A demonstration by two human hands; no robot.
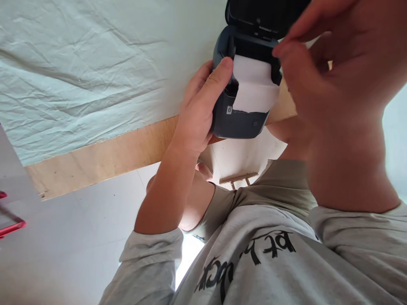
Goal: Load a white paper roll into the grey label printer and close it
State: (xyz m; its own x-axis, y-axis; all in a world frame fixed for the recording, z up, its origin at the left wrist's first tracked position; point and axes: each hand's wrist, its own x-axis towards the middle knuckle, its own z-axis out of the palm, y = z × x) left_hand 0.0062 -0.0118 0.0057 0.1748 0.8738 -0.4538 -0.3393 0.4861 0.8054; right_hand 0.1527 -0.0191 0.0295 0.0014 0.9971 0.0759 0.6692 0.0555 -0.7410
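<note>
My left hand (199,108) grips a small dark label printer (238,127) by its left side, the thumb lying over the rim of the paper bay. The printer's black lid (263,17) is flipped up, and its top runs out of view. A roll of white paper (254,82) sits in the bay, with its torn-looking end hanging over the front. Over the printer's right edge, close to the hinge, my right hand (343,67) has thumb and forefinger brought together in a pinch. Whether anything is between those fingertips is hidden.
A table with a pale, wrinkled cloth (95,76) lies behind the printer, its bare wooden edge (104,150) facing me. Below are my lap and the tiled floor (89,228). A red frame-like object (14,228) shows at the far left, and a wooden rung piece (238,178) under the table.
</note>
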